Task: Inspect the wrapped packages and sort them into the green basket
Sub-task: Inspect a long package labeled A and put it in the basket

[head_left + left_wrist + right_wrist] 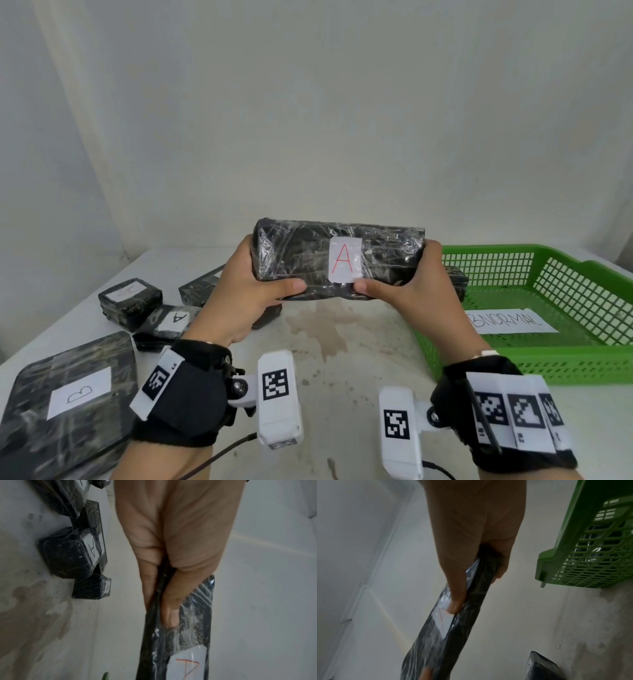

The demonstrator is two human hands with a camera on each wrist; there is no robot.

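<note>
Evidently the wrapped package (337, 262) was held up over the counter (342, 342), left hand (246, 287) and right hand (411, 284) each gripping an end, so its "A" label (345, 260) faced the person for checking. The green basket (582, 359) sat just right. Only the head view showed its "ABNORMAL" sheet (513, 321); the wrist views showed thumbs pressing the front face.

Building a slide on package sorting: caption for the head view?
Both hands, left hand and right hand, hold up the package labelled A beside the green basket.
</note>
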